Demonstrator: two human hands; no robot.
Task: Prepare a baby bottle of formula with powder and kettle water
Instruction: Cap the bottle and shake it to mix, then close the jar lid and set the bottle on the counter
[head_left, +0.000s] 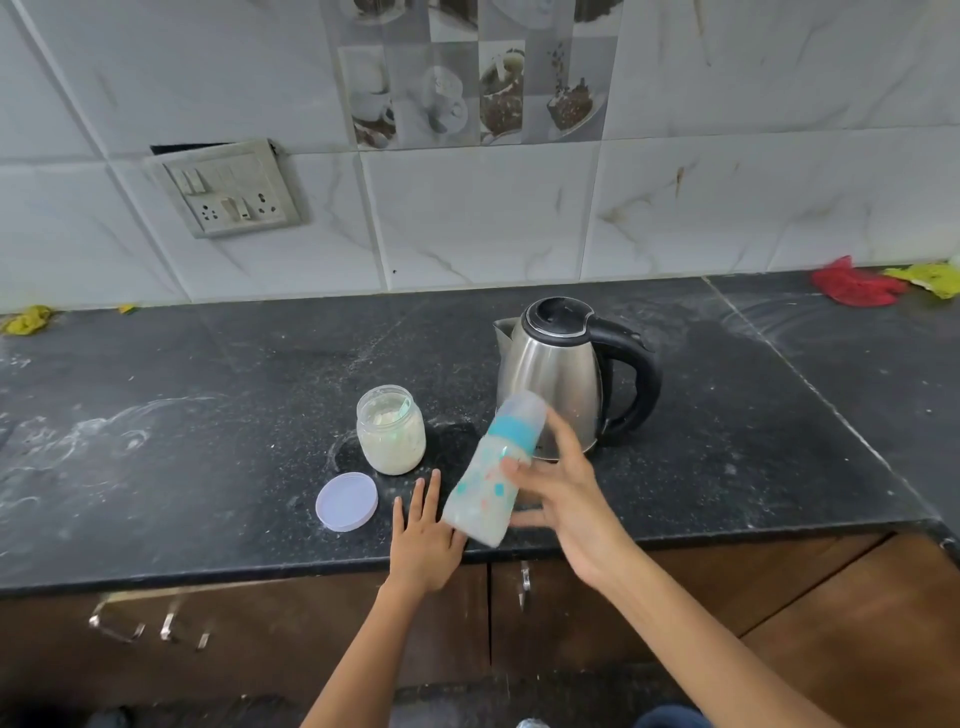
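- Right hand (563, 499) grips the capped, teal-collared translucent baby bottle (493, 470), tilted and blurred at lower centre; likely mixing.
- Left hand (423, 540) lies flat and empty beside it.
- Next: probably setting it upright near the steel kettle (556, 374).

Right hand (563, 499) curled in a grip, left hand (423, 540) flat, fingers extended.

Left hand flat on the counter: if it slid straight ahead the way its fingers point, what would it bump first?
Probably the powder jar. The left hand lies flat, fingers aimed up and slightly left, with bare counter between. The round lid sits just left of that line, though a small drift could clip it.
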